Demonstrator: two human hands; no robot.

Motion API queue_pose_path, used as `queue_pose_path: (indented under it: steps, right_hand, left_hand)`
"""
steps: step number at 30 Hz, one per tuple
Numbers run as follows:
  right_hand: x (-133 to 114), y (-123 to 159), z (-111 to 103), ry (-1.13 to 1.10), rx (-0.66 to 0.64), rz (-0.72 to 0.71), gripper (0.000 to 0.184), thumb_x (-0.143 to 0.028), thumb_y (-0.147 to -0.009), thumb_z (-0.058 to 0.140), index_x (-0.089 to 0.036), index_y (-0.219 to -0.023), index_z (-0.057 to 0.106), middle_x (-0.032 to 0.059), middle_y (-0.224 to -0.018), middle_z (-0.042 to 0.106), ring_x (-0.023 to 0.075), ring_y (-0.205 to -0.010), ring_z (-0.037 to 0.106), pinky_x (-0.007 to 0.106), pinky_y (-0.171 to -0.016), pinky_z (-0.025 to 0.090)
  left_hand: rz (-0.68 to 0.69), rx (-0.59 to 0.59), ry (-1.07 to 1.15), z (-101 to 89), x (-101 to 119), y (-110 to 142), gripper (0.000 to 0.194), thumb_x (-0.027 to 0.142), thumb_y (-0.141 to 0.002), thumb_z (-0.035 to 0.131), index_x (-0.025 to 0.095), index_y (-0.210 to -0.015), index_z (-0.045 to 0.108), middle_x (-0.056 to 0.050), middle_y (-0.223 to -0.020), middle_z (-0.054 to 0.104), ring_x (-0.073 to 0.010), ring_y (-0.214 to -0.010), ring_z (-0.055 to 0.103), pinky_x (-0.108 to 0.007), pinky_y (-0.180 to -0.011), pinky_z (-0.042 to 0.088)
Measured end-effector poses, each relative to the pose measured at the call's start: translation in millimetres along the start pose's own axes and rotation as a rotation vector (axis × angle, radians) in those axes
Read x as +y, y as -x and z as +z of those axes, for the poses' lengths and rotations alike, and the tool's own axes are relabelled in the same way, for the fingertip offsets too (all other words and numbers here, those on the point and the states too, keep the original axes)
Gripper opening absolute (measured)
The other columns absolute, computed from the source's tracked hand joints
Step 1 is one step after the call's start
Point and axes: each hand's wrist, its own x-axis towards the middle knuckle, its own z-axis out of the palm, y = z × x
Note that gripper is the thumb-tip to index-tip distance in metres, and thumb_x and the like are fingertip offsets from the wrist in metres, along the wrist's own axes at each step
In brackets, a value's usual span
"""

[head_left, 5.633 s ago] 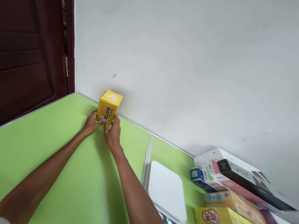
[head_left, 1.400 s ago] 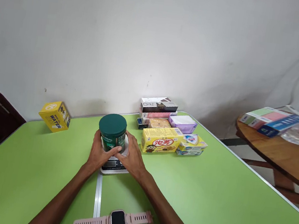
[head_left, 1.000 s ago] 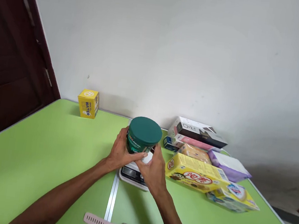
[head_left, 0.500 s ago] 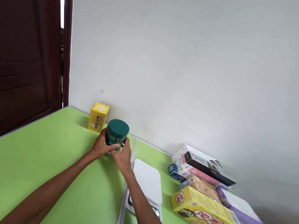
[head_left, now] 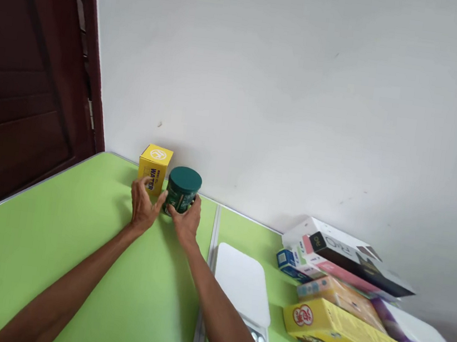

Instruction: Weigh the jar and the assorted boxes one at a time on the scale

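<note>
The left grip is hanging spread before the yellow WATER box; a careless brush could be knocking it askew. Just right of that grip, the dark-green jar is standing upright, looking cylindrical and matte-lidded, the right grip pinching its lower side.

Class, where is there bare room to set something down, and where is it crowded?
The green table is bare between the left forearm and the edge facing the door, and between both forearms. Crowded: by the wall, where the right hand grips the green tub beside the yellow box; and rightward, where the white scale and clustered packages leave a narrow gap.
</note>
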Motion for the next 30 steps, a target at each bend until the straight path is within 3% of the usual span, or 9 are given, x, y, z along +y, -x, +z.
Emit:
queue_pose_path:
  steps: [2, 6, 14, 18, 21, 23, 25, 27, 30]
  right_hand:
    - [0.8, -9.6, 11.3, 0.016, 0.016, 0.026, 0.087, -0.044, -0.066, 0.081, -0.018, -0.142, 0.045, 0.0190, -0.136, 0.062, 0.0375, -0.127, 0.057, 0.054, -0.108, 0.046]
    - [4.1, -25.2, 26.5, 0.047, 0.042, 0.049, 0.089, -0.047, -0.072, 0.078, -0.015, -0.145, 0.041, 0.0232, -0.145, 0.055, 0.0395, -0.137, 0.050, 0.057, -0.113, 0.041]
    - [-2.1, -43.3, 36.6, 0.044, -0.024, 0.094, 0.092, -0.045, -0.077, 0.079, -0.011, -0.152, 0.037, 0.0266, -0.148, 0.052, 0.0410, -0.143, 0.045, 0.059, -0.115, 0.040]
    - [-25.6, -28.8, 21.3, 0.016, -0.119, 0.142, 0.105, -0.049, -0.077, 0.081, -0.010, -0.159, 0.028, 0.0289, -0.155, 0.044, 0.0445, -0.149, 0.038, 0.062, -0.120, 0.034]
    - [-54.0, 6.2, -20.3, 0.037, -0.254, 0.065, 0.106, -0.048, -0.080, 0.081, -0.009, -0.161, 0.026, 0.0273, -0.160, 0.038, 0.0410, -0.153, 0.033, 0.058, -0.123, 0.034]
    - [-73.8, 36.3, -62.5, 0.016, -0.354, -0.081, 0.095, -0.044, -0.086, 0.076, -0.015, -0.162, 0.028, 0.0210, -0.161, 0.042, 0.0343, -0.151, 0.038, 0.054, -0.123, 0.038]
    - [-87.2, 66.5, -114.1, -0.008, -0.336, -0.203, 0.078, -0.038, -0.093, 0.070, -0.022, -0.161, 0.033, 0.0146, -0.157, 0.049, 0.0287, -0.143, 0.050, 0.050, -0.116, 0.048]
    - [-87.6, 93.7, -171.8, 0.012, -0.178, -0.267, 0.057, -0.034, -0.099, 0.063, -0.027, -0.153, 0.045, 0.0116, -0.146, 0.060, 0.0265, -0.132, 0.060, 0.047, -0.106, 0.057]
    - [-60.5, 127.4, -258.6, 0.103, 0.173, -0.321, 0.035, -0.027, -0.101, 0.057, -0.027, -0.136, 0.061, 0.0111, -0.123, 0.071, 0.0248, -0.108, 0.070, 0.042, -0.086, 0.064]
  left_hand:
    - [-0.038, 0.079, -0.095, 5.0, -5.8, -11.2, 0.085, 0.039, -0.081, 0.077, 0.011, -0.148, 0.034, -0.026, -0.148, 0.043, -0.0386, -0.144, 0.039, -0.058, -0.122, 0.031]
    - [-0.185, 0.007, -0.146, 21.7, -21.2, -27.6, 0.114, 0.028, -0.069, 0.082, 0.007, -0.158, 0.013, -0.033, -0.159, 0.027, -0.0444, -0.153, 0.024, -0.063, -0.124, 0.025]
    - [-0.207, -0.081, -0.052, 20.9, -42.0, -41.4, 0.119, 0.023, -0.061, 0.084, 0.008, -0.157, 0.015, -0.027, -0.153, 0.036, -0.0398, -0.149, 0.036, -0.052, -0.126, 0.031]
    - [-0.249, -0.138, -0.047, 13.9, -37.0, -44.0, 0.121, 0.024, -0.063, 0.083, 0.005, -0.158, 0.013, -0.029, -0.155, 0.035, -0.0394, -0.150, 0.037, -0.051, -0.126, 0.032]
    - [-0.293, -0.181, -0.089, 4.6, -29.9, -32.7, 0.124, 0.033, -0.064, 0.085, 0.001, -0.159, 0.012, -0.033, -0.157, 0.030, -0.0428, -0.154, 0.029, -0.055, -0.127, 0.028]
    - [-0.303, -0.189, -0.103, -5.5, -24.2, -19.4, 0.121, 0.041, -0.066, 0.084, 0.001, -0.158, 0.016, -0.034, -0.160, 0.027, -0.0444, -0.156, 0.024, -0.058, -0.128, 0.025]
    - [-0.355, -0.181, -0.038, -19.3, -17.3, -2.9, 0.112, 0.048, -0.071, 0.081, 0.003, -0.155, 0.023, -0.033, -0.159, 0.030, -0.0430, -0.154, 0.032, -0.057, -0.127, 0.028]
    - [-0.442, -0.178, 0.070, -35.6, -10.1, 15.0, 0.098, 0.050, -0.075, 0.077, 0.007, -0.151, 0.031, -0.031, -0.155, 0.038, -0.0398, -0.149, 0.043, -0.054, -0.125, 0.034]
    - [-0.553, -0.197, 0.160, -58.8, 0.0, 40.5, 0.084, 0.050, -0.075, 0.077, 0.015, -0.142, 0.040, -0.026, -0.150, 0.048, -0.0379, -0.146, 0.049, -0.055, -0.122, 0.038]
